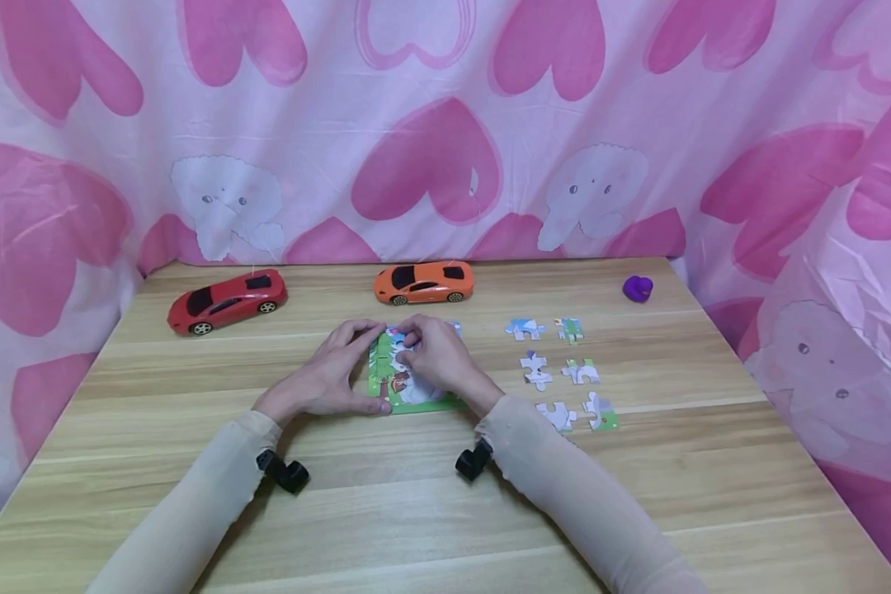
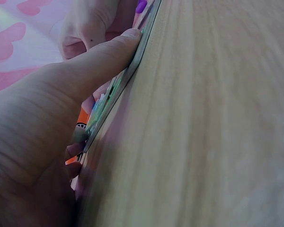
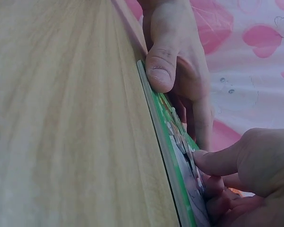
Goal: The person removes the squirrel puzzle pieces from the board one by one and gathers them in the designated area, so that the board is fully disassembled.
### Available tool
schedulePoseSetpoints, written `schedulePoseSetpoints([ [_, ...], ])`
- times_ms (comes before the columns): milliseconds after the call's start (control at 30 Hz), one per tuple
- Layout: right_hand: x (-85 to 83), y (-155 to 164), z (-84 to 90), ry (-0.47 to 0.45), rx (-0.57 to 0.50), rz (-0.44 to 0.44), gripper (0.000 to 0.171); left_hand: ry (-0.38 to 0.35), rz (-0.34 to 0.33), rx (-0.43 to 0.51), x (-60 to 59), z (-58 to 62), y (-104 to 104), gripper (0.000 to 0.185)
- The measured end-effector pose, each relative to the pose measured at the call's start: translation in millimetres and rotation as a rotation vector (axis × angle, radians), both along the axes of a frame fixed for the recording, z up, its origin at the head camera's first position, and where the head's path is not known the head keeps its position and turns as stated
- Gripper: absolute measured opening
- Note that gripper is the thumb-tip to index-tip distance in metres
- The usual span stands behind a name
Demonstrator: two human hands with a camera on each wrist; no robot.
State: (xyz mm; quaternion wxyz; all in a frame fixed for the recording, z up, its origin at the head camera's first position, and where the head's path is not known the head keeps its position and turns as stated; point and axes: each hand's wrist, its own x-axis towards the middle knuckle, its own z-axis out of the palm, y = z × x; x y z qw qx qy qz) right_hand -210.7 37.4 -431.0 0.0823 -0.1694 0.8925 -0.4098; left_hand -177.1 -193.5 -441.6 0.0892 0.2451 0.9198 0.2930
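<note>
A jigsaw puzzle board (image 1: 423, 406) with a green border and a cartoon picture lies on the table. My left hand (image 1: 327, 375) holds it at the left side, thumb on the near corner and bent fingers at the far corner. In the left wrist view the thumb (image 2: 109, 54) lies along the board's edge. Over the picture, my right hand (image 1: 445, 355) pinches a puzzle piece, mostly hidden by the fingers, against the board. The right wrist view shows its thumb (image 3: 215, 161) low over the picture, with the other fingers curled beneath.
Several loose puzzle pieces (image 1: 537, 370) lie in two columns right of the board. A red toy car (image 1: 228, 303) and an orange toy car (image 1: 425, 283) stand behind. A purple rubber duck (image 1: 638, 288) sits at the back right. A pink heart-patterned curtain (image 1: 426, 161) surrounds the table.
</note>
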Motion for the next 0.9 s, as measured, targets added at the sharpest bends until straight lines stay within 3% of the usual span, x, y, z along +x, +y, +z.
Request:
schedulePoseSetpoints([
  [400,-2.3,2,2.0,0.113,0.096,0.005,0.043,0.001,0.008,-0.020,-0.4,-0.6,1,0.138],
  [700,-6.7,14,20.3,0.108,0.053,-0.031,0.041,0.007,0.008,-0.013,-0.5,0.4,1,0.137],
  [900,-8.2,33,38.7,0.110,-0.011,-0.002,0.042,0.008,-0.003,-0.016,0.6,0.7,1,0.138],
])
